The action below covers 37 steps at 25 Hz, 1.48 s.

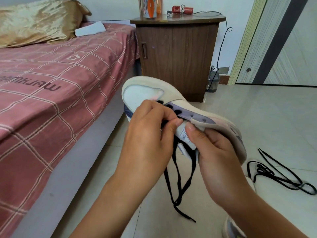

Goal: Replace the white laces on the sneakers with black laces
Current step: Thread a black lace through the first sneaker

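The relacing of one sneaker (173,107) is partway done: the left hand (147,134) pinches the black lace (178,170) at the eyelets, the right hand (216,152) grips the tongue and side, and the shoe is held in the air between them with its toe pointing away. Judging by the two bare eyelets just beyond the right thumb, the next move calls for feeding a lace tip through one while the right hand steadies the shoe. A spare black lace (281,174) lies on the floor right of the right hand, a bed (51,83) stands left, a cabinet (176,54) beyond; the dangling ends under the hands could tangle.
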Motion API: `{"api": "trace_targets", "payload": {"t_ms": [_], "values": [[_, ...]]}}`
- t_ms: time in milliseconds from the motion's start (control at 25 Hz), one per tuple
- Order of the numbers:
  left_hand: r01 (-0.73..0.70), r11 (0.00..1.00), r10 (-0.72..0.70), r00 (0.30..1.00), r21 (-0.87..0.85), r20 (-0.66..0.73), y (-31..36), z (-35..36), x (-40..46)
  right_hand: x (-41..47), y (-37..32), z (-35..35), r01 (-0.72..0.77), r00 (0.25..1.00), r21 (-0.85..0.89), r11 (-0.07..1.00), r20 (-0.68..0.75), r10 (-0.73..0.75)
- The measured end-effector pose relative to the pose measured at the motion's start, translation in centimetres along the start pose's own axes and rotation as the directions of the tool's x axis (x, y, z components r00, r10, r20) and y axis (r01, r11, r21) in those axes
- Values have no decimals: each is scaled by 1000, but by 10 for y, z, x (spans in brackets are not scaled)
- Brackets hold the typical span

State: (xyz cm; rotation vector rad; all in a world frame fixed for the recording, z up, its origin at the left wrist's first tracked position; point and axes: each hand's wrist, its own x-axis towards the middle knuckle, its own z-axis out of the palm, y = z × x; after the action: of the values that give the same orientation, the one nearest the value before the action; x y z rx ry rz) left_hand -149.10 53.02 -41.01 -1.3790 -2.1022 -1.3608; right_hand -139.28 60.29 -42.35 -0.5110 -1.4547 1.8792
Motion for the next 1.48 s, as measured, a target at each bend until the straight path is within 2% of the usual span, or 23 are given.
{"api": "trace_targets", "payload": {"t_ms": [160, 240, 320, 400, 440, 480, 520, 560, 600, 640, 680, 720, 760, 840, 880, 1000, 1120, 1160, 1200, 1240, 1320, 1360, 1480], "values": [[275, 957, -271, 961, -94, 53, -10, 13, 9, 20, 4, -16, -194, 981, -251, 948, -23, 195], [399, 843, -392, 915, -360, 93, -19, 17, 30, 28, 9, -26, -250, 963, -370, 895, 3, 270], [484, 574, -568, 817, -660, 105, -38, 17, 57, 38, 10, -40, -260, 944, -527, 809, 38, 328], [449, 256, -793, 604, -856, 79, -72, 10, 72, 46, 8, -56, -276, 901, -641, 716, 87, 425], [421, 219, -861, 508, -880, 29, -94, 6, 70, 48, 7, -64, -299, 875, -662, 687, 98, 474], [467, 284, -894, 444, -838, -55, -116, 2, 62, 48, 6, -72, -327, 855, -669, 667, 92, 511], [586, 407, -889, 429, -700, -158, -139, 1, 50, 49, 4, -79, -351, 841, -672, 652, 79, 535], [724, 525, -850, 473, -448, -231, -157, 1, 36, 50, 3, -84, -364, 832, -675, 641, 74, 550], [802, 586, -804, 559, -113, -206, -166, 4, 20, 50, 3, -89, -374, 825, -672, 640, 74, 560], [785, 595, -781, 615, 172, -106, -164, 11, 6, 50, 3, -92, -375, 819, -669, 641, 84, 567], [692, 647, -739, 672, 320, 42, -156, 18, -2, 51, 3, -93, -368, 815, -672, 642, 100, 571], [590, 748, -657, 721, 303, 220, -141, 28, -8, 52, 3, -93, -358, 813, -678, 643, 113, 572], [527, 829, -555, 738, 187, 383, -119, 36, -12, 52, 3, -90, -346, 811, -687, 638, 122, 572], [508, 858, -340, 674, -78, 656, -69, 45, -18, 53, 7, -84, -319, 817, -713, 625, 127, 562], [497, 859, -267, 643, -125, 717, -54, 49, -21, 54, 9, -82, -306, 826, -727, 615, 119, 551], [370, 929, -256, 644, -1, 721, -45, 52, -20, 53, 17, -81, -259, 851, -779, 571, 96, 517], [271, 953, -258, 499, 134, 827, -47, 53, -20, 49, 22, -80, -216, 844, -821, 528, 115, 525], [207, 962, -258, 478, 178, 840, -48, 52, -21, 47, 22, -81, -215, 839, -825, 523, 118, 531], [135, 964, -266, 496, 229, 827, -50, 51, -20, 46, 22, -82, -218, 834, -826, 520, 119, 539], [78, 954, -282, 561, 289, 778, -58, 48, -19, 46, 21, -84, -223, 827, -828, 515, 119, 549], [66, 896, -330, 758, 438, 562, -80, 39, -12, 46, 18, -91, -236, 812, -829, 507, 118, 572], [96, 875, -337, 824, 475, 455, -90, 35, -8, 46, 17, -93, -248, 805, -822, 513, 120, 582], [104, 862, -298, 895, 495, 331, -101, 34, -9, 45, 20, -96, -300, 790, -781, 548, 118, 601]]}}
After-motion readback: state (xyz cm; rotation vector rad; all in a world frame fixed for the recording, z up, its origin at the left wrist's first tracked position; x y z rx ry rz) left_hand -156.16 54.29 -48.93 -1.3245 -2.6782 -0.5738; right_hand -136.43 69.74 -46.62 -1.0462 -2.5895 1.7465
